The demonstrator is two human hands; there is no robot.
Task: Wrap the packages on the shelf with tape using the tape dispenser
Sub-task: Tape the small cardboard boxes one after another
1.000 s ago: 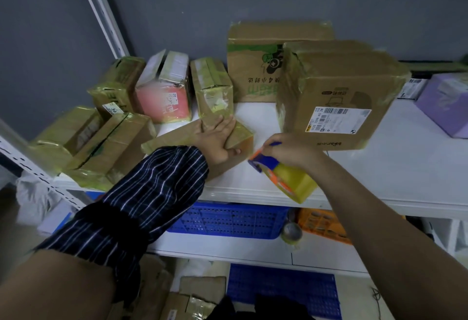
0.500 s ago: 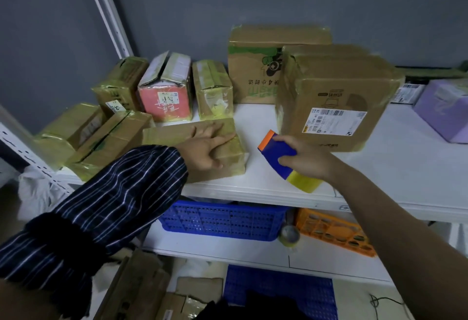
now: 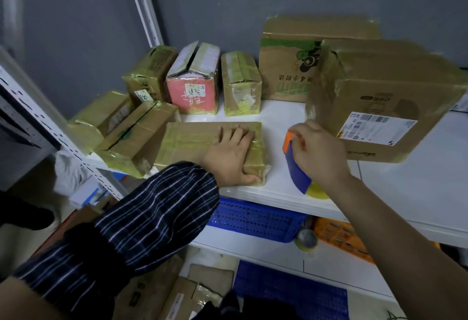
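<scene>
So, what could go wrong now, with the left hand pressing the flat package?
The flat package lies at the front edge of the shelf under only the flat left hand; a tape pull may slide it off. The left fingers cover the top, so the tape dispenser in the right hand might catch them.

A parcel storeroom: a white metal shelf (image 3: 278, 185) with a slotted upright (image 3: 48, 127) carries taped cardboard parcels (image 3: 240, 84), one bearing a barcoded shipping label (image 3: 376, 128); a blue crate (image 3: 253, 221) and an orange crate (image 3: 339, 236) sit below.
</scene>
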